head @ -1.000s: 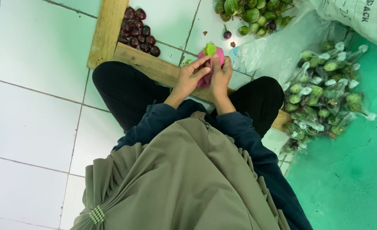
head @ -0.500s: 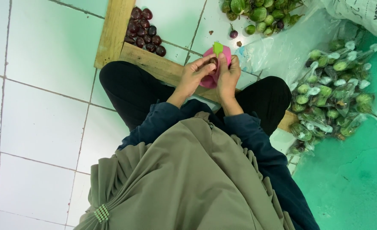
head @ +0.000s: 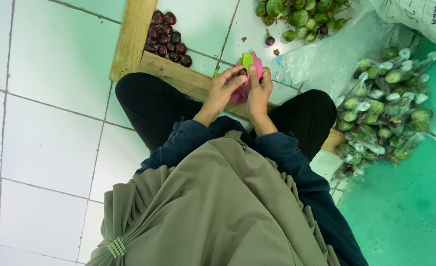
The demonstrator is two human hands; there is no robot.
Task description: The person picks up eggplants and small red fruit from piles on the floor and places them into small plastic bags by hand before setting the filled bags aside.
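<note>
My left hand point(head: 224, 88) and my right hand point(head: 258, 90) meet in front of my crossed legs, both gripping a pink plastic tool point(head: 250, 79) with a green tip point(head: 247, 60). A small dark round fruit point(head: 243, 72) is pinched between my left fingers and my right thumb against the pink tool. My thumbs touch at the top. The lower part of the pink tool is hidden behind my hands.
A wooden frame point(head: 178, 76) lies on the white tile floor, with a pile of dark purple round fruits point(head: 167, 38) in its corner. Green round fruits point(head: 296, 17) lie at the top. Clear bags of green fruits point(head: 385, 108) are heaped on the right, on a green floor.
The pink tool has tilted slightly left between my hands, and my fingers have shifted their hold on the small dark fruit. My arms stay in place.
</note>
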